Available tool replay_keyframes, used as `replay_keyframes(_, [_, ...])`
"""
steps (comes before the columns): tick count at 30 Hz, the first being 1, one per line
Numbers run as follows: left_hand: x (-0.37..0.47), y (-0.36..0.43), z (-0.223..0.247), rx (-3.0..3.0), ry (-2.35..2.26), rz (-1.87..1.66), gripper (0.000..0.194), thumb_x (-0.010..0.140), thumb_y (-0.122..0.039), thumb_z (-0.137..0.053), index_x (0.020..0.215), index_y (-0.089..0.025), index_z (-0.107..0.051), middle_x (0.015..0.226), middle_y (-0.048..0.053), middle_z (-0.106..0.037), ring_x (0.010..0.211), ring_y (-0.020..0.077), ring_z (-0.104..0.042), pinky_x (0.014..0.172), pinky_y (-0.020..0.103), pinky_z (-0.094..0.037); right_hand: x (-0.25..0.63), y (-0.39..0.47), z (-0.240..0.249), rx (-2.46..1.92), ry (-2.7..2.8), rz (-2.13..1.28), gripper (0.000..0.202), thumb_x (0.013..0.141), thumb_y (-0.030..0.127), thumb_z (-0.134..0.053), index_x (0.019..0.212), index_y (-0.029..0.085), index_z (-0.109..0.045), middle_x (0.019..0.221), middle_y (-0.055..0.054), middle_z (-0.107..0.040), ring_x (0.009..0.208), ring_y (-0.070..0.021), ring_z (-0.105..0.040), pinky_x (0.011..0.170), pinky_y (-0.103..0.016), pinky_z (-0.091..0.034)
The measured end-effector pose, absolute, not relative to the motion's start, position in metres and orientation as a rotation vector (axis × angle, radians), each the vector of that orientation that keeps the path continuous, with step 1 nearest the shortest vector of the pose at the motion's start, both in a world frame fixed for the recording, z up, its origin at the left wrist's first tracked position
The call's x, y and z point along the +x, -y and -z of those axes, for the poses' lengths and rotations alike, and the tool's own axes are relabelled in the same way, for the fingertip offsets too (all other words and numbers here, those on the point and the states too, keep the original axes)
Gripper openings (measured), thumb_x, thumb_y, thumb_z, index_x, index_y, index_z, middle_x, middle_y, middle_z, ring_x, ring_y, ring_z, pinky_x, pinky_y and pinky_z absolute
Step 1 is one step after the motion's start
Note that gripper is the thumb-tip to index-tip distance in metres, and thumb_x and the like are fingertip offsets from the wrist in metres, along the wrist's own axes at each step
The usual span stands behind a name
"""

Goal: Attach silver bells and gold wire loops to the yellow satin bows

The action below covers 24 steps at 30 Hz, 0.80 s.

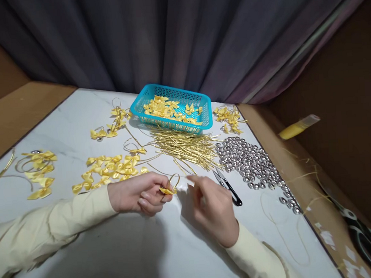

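Reading the clock from the middle of the action and going left to right: got a bunch of ringed yellow bows out at nine o'clock, probably counting as done. Then seeing loose bows between nine and ten, mostly plain, likely waiting for cord. Spotting a second ringed cluster around half past ten, so guessing at a decent little batch made already. Dead centre, got a half-built-looking looped bow pinched between thumb and fingers of the left hand. Up at twelve, got a blue basket with plenty more basket bows inside. Piled at one, got loads of gold cords. Just beside the looped bow at four, got the right hand with curled fingers; can't tell about any pinch there, too blurry. Seeing black-handled snips at three, a third ringed cluster at two, and tons of silver bead-like pieces between two and three. Guessing at way more left than finished.
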State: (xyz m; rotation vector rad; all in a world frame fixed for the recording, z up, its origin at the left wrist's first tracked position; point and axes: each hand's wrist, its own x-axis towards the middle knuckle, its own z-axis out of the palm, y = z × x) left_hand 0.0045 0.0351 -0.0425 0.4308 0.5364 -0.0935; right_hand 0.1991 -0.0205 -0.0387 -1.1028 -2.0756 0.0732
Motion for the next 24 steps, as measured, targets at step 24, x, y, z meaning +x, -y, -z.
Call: replay_keyframes(24, [-0.001, -0.036, 0.029, 0.645, -0.474, 0.157, 0.032, 0.072, -0.029, -0.043, 0.042, -0.018, -0.044, 0.028, -0.004, -0.023, 0.024, 0.0089, -0.013, 0.028, 0.024, -0.008, 0.208, 0.007, 0.026, -1.025, 1.481, -2.025, 0.025, 0.082, 0.032, -0.063, 0.071, 0.011, -0.07, 0.06, -0.003, -0.065, 0.04, -0.0026, -0.029, 0.04, -0.019, -0.02])
